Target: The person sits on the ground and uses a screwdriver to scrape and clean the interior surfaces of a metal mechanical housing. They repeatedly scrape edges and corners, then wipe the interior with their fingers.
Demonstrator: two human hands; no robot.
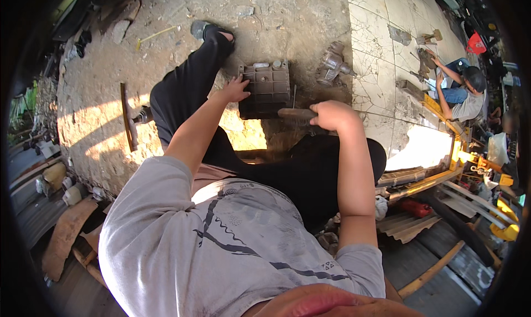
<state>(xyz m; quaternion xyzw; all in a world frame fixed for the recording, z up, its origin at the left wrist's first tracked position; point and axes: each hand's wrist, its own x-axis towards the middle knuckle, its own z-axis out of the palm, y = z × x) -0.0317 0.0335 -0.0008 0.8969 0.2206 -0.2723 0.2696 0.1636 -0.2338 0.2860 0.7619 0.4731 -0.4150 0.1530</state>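
Dusty bare ground (182, 18) fills the far left of the scene, and cracked pale tiles (381, 46) cover the floor to the right. On the ground just ahead of the person sits a grey ribbed metal casing (268, 90), boxy, with its far edge carrying small round fittings. The left hand (237, 89) rests on the casing's left edge with the fingers spread and laid against the metal. The right hand (331, 115) is closed in a fist around a dark wooden handle (296, 114) that runs left from the fist to the near right corner of the casing; the head of the tool cannot be made out. Both legs in black trousers stretch out toward the casing, the left one ending in a sandalled foot (207, 29) far beyond it. Just right of the casing, at the border of the tiles, lies a second grey metal part (333, 63) with round stubs. To the left on the ground lies a long rusty bar (128, 118). At the far right another person (462, 87) in blue trousers sits on the tiles, bent over small pieces. Near right, yellow frames (442, 173) and a red tool (416, 207) lie among corrugated sheets.
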